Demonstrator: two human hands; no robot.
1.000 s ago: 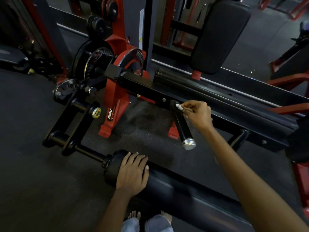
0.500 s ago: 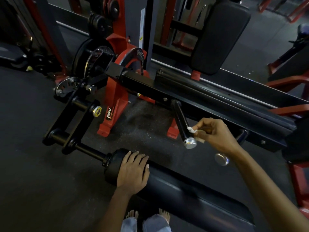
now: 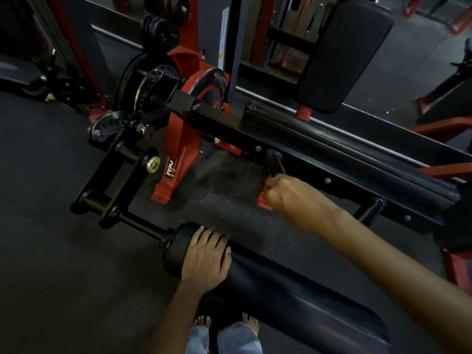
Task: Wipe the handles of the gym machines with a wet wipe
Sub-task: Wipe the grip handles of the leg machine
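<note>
A: At the near side of the leg machine, item one: handle (image 3: 275,163), a short black bar jutting from the black frame rail (image 3: 332,172). Only its upper end shows; the rest is hidden behind the right hand (image 3: 293,198).

B: Right hand, condition?

A: Fingers curled into a fist around the lower part of the handle. Wet wipe: not visible in this view, presumably bunched inside that fist, so I cannot confirm it.

B: Item two?

A: Left hand (image 3: 205,259). Fingers fairly straight and spread, resting flat on the end of the black roller pad (image 3: 255,274), which runs along the bottom of the view. It holds nothing.

B: Other stock?

A: Red base bracket (image 3: 176,159), weight plates (image 3: 150,85) behind it, an upholstered back pad (image 3: 342,52) at upper right, dark rubber floor (image 3: 51,251).

B: Risks?

A: Judged only: the roller pad may turn under the bracing left hand and upset balance. The bunched wipe may cover one side of the handle and leave the far face untouched. The hinged arm (image 3: 102,180) could swing if leaned on.
</note>
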